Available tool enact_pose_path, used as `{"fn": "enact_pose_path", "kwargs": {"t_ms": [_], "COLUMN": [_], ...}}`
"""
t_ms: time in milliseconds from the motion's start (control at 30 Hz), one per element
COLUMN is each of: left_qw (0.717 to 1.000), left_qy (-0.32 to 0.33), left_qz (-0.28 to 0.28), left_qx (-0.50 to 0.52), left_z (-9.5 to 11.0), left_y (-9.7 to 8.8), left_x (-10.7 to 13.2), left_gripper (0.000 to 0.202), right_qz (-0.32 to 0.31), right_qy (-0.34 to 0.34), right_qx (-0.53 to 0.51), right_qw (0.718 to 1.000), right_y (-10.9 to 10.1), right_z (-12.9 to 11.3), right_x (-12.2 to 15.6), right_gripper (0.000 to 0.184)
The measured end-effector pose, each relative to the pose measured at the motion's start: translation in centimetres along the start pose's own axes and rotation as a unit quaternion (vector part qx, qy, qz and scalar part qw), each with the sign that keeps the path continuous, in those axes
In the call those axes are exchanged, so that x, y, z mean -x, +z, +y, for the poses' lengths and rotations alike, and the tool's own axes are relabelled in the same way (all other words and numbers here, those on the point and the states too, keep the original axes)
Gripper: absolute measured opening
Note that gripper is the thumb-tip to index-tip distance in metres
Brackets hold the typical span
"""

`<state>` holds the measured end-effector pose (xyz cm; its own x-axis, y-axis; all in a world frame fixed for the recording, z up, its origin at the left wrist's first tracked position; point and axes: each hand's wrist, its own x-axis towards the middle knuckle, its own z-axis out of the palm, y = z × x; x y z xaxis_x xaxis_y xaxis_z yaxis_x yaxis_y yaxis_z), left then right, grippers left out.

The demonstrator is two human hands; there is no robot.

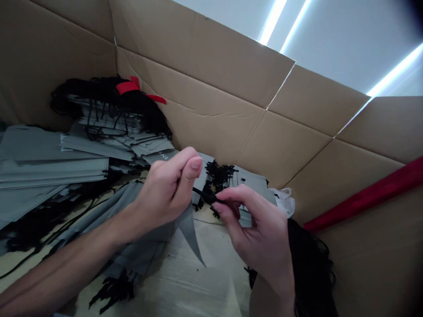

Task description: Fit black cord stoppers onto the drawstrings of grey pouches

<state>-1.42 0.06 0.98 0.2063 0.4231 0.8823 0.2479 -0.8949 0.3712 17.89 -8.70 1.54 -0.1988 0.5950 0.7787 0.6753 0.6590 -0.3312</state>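
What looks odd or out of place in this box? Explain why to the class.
The black cords between the left hand and right hand are snarled in a clump, and a grey bag corner juts out crookedly, unlike the flat stacks at left.

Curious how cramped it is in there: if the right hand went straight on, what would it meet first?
The right hand already pinches a black cord; just beyond, it would probably meet the left hand, though depth is hard to judge.

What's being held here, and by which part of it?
A black cord: the left hand pinches one stretch of it between thumb and fingers, the right hand a nearby stretch.
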Motion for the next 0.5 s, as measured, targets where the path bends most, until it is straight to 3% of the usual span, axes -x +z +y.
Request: {"fn": "enact_pose_path", "kwargs": {"t_ms": [133, 333, 500], "left_qw": [0.996, 0.97, 0.967], "left_qy": [-0.025, -0.188, -0.198], "left_qz": [-0.045, -0.101, -0.118], "left_qx": [0.066, 0.121, 0.112], "left_z": [0.0, -1.1, -1.3], "left_y": [-0.4, 0.0, 1.0], "left_x": [-0.1, -0.5, -0.4], "left_gripper": [0.05, 0.075, 0.078], "right_qz": [0.001, -0.025, -0.027], "right_qy": [-0.007, -0.002, 0.0], "right_qx": [0.003, -0.022, -0.062], "right_qw": [1.0, 0.999, 0.998], "right_y": [-0.3, -0.4, 0.3], "right_z": [0.3, 0.1, -0.5], "right_x": [0.0, 0.0, 0.0], "right_gripper": [0.007, 0.008, 0.016]}}
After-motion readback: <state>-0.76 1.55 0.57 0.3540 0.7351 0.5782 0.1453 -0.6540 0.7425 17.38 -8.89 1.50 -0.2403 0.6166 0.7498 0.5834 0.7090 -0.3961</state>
